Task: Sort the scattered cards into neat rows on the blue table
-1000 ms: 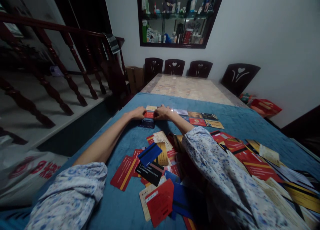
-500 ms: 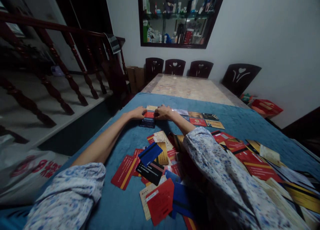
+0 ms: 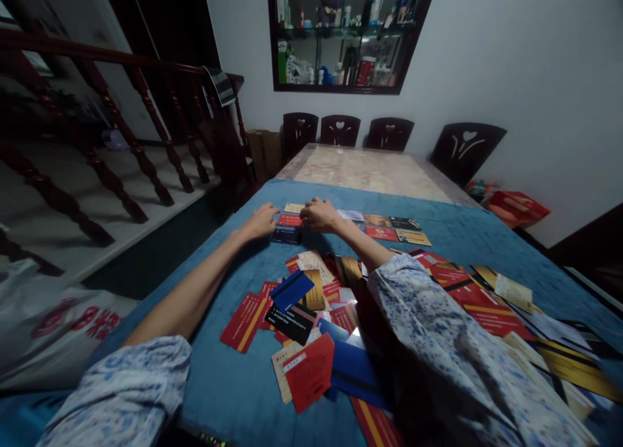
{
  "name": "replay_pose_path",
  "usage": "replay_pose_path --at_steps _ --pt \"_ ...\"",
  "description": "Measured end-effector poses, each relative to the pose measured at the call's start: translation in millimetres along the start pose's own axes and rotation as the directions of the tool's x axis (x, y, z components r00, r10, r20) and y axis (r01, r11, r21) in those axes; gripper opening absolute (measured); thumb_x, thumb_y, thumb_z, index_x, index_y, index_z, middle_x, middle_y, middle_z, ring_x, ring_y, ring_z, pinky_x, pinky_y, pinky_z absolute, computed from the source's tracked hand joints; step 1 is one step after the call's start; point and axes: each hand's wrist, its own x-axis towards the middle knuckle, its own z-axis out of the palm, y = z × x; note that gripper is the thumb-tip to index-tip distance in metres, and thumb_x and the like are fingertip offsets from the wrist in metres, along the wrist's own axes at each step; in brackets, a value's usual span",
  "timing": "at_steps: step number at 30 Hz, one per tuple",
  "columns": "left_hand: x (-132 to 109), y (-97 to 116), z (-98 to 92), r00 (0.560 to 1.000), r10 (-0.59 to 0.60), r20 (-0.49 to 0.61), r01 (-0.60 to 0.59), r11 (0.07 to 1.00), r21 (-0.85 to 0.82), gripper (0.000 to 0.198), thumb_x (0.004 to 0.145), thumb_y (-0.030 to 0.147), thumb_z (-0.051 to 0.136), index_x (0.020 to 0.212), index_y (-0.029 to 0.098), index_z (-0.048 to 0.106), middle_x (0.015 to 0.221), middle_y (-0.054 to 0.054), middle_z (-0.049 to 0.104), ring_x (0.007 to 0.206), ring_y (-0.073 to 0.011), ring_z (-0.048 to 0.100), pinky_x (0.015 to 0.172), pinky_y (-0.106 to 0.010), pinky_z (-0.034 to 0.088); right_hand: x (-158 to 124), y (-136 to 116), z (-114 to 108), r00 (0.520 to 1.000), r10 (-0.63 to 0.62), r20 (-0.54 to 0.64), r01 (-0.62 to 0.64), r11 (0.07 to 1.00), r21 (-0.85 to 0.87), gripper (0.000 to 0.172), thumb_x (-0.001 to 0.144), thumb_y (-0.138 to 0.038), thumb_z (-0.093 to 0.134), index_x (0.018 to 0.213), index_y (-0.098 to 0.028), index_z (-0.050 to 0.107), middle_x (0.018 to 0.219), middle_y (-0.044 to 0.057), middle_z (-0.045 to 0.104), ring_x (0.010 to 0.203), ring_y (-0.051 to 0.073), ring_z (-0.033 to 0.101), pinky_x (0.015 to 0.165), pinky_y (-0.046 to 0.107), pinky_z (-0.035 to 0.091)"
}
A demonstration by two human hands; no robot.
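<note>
Both my arms reach far across a blue cloth (image 3: 228, 382) on a table. My left hand (image 3: 263, 218) rests with fingers down beside a red card (image 3: 290, 220), touching its left edge. My right hand (image 3: 318, 215) is curled with its fingertips on the right edge of the same red card. A pale card (image 3: 294, 207) lies just beyond it and a dark blue card (image 3: 285, 235) just in front. A row of cards (image 3: 389, 228) runs to the right of my hands. A loose pile of red, blue, black and gold cards (image 3: 304, 317) lies between my forearms.
More cards (image 3: 491, 304) spread along the right side of the cloth. Beyond the cloth the bare marble tabletop (image 3: 365, 169) runs to several dark chairs (image 3: 389, 133). A wooden stair railing (image 3: 117, 122) stands left, a glass cabinet (image 3: 341, 35) hangs on the far wall.
My left hand has slid a little left and back from the red card. My right hand stays on it. The view has tilted slightly, so the near pile sits higher.
</note>
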Motion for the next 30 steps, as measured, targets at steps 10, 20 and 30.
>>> replay_pose_path --at_steps 10,20,30 --pt "-41.6 17.1 -1.1 0.999 0.041 -0.017 -0.041 0.999 0.0 0.036 0.088 0.017 0.052 0.12 0.016 0.068 0.121 -0.013 0.061 0.117 -0.0278 0.056 0.104 -0.045 0.046 -40.4 -11.2 1.6 0.992 -0.075 -0.104 0.078 0.997 0.022 0.023 0.094 -0.023 0.052 0.1 -0.02 0.074 0.11 0.012 0.07 0.111 0.028 0.049 0.081 0.035 0.033" --pt "-85.9 48.4 -4.4 0.988 0.146 -0.044 -0.148 0.988 -0.05 0.027 0.09 0.017 0.054 0.111 0.016 0.072 0.115 -0.013 0.063 0.111 -0.0281 0.058 0.097 -0.044 0.047 -70.2 -22.6 19.3 0.969 -0.184 -0.165 0.204 0.972 0.116 0.018 0.091 -0.024 0.06 0.1 -0.022 0.075 0.105 0.011 0.069 0.108 0.027 0.047 0.084 0.038 0.031" --pt "-115.0 59.8 2.1 0.976 0.208 -0.058 -0.212 0.973 -0.088 0.023 0.092 0.019 0.054 0.101 0.018 0.075 0.107 -0.01 0.066 0.104 -0.0246 0.06 0.093 -0.041 0.048 -95.5 -33.7 30.6 0.909 -0.343 -0.237 0.397 0.887 0.238 0.027 0.083 -0.031 0.065 0.106 -0.022 0.074 0.109 0.01 0.069 0.103 0.027 0.047 0.082 0.038 0.035"
